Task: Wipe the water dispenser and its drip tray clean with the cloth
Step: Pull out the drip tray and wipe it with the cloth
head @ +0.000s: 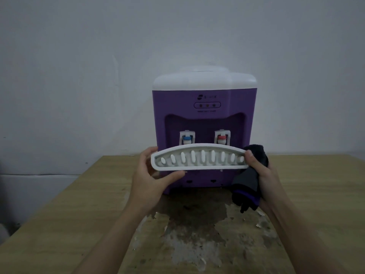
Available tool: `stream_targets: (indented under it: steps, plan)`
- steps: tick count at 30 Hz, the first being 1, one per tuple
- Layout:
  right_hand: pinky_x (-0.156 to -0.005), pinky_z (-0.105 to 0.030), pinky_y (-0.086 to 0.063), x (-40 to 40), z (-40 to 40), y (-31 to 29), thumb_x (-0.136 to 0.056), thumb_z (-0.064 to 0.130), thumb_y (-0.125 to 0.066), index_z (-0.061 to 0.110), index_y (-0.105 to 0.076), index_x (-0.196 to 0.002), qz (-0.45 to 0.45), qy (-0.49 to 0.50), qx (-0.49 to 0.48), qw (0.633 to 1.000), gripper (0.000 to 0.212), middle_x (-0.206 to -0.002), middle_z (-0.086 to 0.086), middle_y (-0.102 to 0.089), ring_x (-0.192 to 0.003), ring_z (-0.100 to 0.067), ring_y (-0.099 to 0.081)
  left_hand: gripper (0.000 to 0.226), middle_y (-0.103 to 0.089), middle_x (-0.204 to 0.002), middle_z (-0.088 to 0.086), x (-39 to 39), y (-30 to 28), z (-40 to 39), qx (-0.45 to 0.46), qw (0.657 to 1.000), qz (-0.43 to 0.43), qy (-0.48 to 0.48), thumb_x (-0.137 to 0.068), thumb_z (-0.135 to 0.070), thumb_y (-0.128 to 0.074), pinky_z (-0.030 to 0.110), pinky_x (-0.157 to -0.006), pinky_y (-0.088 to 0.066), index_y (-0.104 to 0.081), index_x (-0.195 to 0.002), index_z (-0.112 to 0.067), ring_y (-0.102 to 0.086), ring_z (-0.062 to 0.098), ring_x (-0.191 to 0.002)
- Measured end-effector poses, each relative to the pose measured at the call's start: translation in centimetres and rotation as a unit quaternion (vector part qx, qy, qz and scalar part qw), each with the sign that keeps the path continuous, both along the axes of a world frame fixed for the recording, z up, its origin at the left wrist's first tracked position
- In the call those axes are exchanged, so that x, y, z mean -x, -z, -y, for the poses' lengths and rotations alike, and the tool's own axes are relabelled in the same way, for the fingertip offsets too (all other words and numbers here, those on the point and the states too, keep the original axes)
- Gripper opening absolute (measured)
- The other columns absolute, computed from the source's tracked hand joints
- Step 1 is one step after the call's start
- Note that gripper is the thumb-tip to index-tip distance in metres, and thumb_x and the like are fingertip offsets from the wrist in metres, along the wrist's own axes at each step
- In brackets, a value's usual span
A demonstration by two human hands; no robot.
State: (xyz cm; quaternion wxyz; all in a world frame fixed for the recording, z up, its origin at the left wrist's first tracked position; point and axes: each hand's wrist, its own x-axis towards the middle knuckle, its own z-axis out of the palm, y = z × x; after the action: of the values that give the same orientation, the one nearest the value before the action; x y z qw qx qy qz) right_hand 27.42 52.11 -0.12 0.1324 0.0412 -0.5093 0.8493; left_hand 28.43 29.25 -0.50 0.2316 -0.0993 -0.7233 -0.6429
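A purple water dispenser (205, 107) with a white top stands at the back of the wooden table, with a blue tap (186, 139) and a red tap (222, 137) in its recess. The white slotted drip tray (199, 160) is lifted off and held in front of the dispenser, tilted toward me. My left hand (153, 177) grips the tray's left end, thumb under its front edge. My right hand (258, 171) pinches the tray's right end with the thumb and also holds a dark cloth (246, 186) with a purple stripe, which hangs down from the palm.
The wooden table (79, 214) has a worn, peeling patch (197, 234) in front of the dispenser. Its left edge runs diagonally at the left. A pale wall (177, 36) stands close behind the dispenser.
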Motion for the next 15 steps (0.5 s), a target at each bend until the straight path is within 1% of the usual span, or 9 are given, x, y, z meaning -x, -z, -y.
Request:
stream_targets:
  steps: [2,3,5,7,9,12,13,15]
  plan:
    - [-0.051,-0.028,-0.055,0.1,0.4,0.4,-0.076,0.029,-0.063,0.01,-0.062,-0.107,0.007,-0.001,0.012,1.0,0.036,-0.091,-0.006,-0.068,-0.067,-0.016,-0.068,0.07,-0.065,-0.113,0.0,-0.1,0.4,-0.7,-0.126,0.989,0.045,0.063,-0.051,-0.022,-0.079,0.034,-0.086,-0.055,-0.054,-0.116,-0.018,-0.064,0.009,-0.102]
    - [-0.051,-0.028,-0.055,0.1,0.7,0.6,-0.077,0.029,-0.064,0.011,-0.062,-0.106,0.014,0.001,0.01,1.0,0.034,-0.092,-0.007,-0.069,-0.069,-0.017,-0.068,0.062,-0.066,-0.112,0.001,-0.1,0.6,-1.1,-0.177,0.978,0.061,0.095,-0.054,-0.019,-0.076,0.038,-0.085,-0.055,-0.056,-0.112,-0.019,-0.064,0.015,-0.104]
    - [-0.055,-0.03,-0.056,0.2,1.4,1.0,-0.077,0.032,-0.065,0.012,-0.062,-0.11,0.027,0.012,0.003,1.0,0.038,-0.098,-0.008,-0.069,-0.078,-0.022,-0.068,0.051,-0.066,-0.113,0.004,-0.2,0.6,-2.1,-0.257,0.952,0.082,0.146,-0.064,-0.016,-0.068,0.037,-0.081,-0.057,-0.056,-0.114,-0.017,-0.066,0.021,-0.102]
    - [-0.062,-0.033,-0.058,0.2,2.1,1.3,-0.074,0.036,-0.067,0.013,-0.061,-0.114,0.026,0.018,-0.002,1.0,0.047,-0.105,-0.01,-0.068,-0.087,-0.026,-0.065,0.048,-0.063,-0.119,0.008,-0.1,0.6,-3.1,-0.31,0.932,0.094,0.165,-0.075,-0.018,-0.062,0.036,-0.08,-0.057,-0.052,-0.122,-0.013,-0.064,0.023,-0.106]
    - [-0.068,-0.036,-0.056,0.1,2.3,1.6,-0.071,0.039,-0.066,0.014,-0.061,-0.113,0.024,0.023,-0.021,0.999,0.049,-0.106,-0.011,-0.067,-0.091,-0.028,-0.065,0.041,-0.06,-0.124,0.008,0.1,0.5,-3.6,-0.334,0.924,0.102,0.154,-0.085,-0.018,-0.056,0.04,-0.083,-0.056,-0.05,-0.125,-0.014,-0.061,0.024,-0.11]
    - [-0.078,-0.038,-0.055,-0.2,1.7,2.0,-0.07,0.049,-0.062,0.02,-0.063,-0.104,0.025,0.04,-0.111,0.993,0.044,-0.102,-0.006,-0.068,-0.095,-0.024,-0.064,0.036,-0.058,-0.125,0.008,0.4,0.1,-3.4,-0.344,0.925,0.105,0.126,-0.093,-0.017,-0.047,0.046,-0.083,-0.054,-0.048,-0.129,-0.016,-0.059,0.025,-0.112]
    - [-0.079,-0.039,-0.054,-0.3,1.5,2.0,-0.071,0.053,-0.06,0.023,-0.064,-0.102,0.022,0.049,-0.145,0.988,0.043,-0.1,-0.004,-0.069,-0.095,-0.022,-0.065,0.036,-0.059,-0.124,0.008,0.5,-0.1,-3.1,-0.339,0.928,0.102,0.118,-0.094,-0.019,-0.045,0.046,-0.081,-0.054,-0.047,-0.13,-0.016,-0.059,0.025,-0.111]
    - [-0.075,-0.034,-0.054,-0.2,0.9,2.0,-0.077,0.052,-0.056,0.025,-0.064,-0.098,0.008,0.071,-0.185,0.98,0.035,-0.098,0.0,-0.069,-0.094,-0.019,-0.064,0.035,-0.063,-0.117,0.008,0.6,-0.3,-2.4,-0.306,0.942,0.097,0.094,-0.096,-0.023,-0.041,0.041,-0.074,-0.057,-0.048,-0.13,-0.017,-0.062,0.023,-0.104]
